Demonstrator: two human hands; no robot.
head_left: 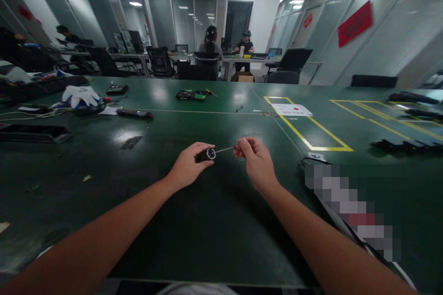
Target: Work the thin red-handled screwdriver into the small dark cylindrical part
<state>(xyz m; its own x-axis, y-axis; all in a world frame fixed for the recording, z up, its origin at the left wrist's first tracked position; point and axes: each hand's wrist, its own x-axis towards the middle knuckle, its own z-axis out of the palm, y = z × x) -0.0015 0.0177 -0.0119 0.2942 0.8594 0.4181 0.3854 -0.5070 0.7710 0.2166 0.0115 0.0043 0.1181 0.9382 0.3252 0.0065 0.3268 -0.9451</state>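
My left hand [192, 162] is closed around a small dark cylinder [209, 154] with a silver ring at its open end. That end faces right, towards my other hand. Between thumb and fingers, my right hand [258, 161] pinches a thin metal rod [224, 150]. The rod points left and its tip meets the cylinder's mouth; how deep it reaches I cannot tell. Something reddish-brown shows at the fingertips, mostly hidden by them. Both hands are above the green table [207, 221].
White gloves [80, 97] and a dark pen-shaped tool [134, 114] lie at the left. An open green-and-black case [192, 95] sits farther back. Yellow tape and a paper sheet [292, 109] mark the right side. A blurred strip [349, 207] lies beside my right forearm.
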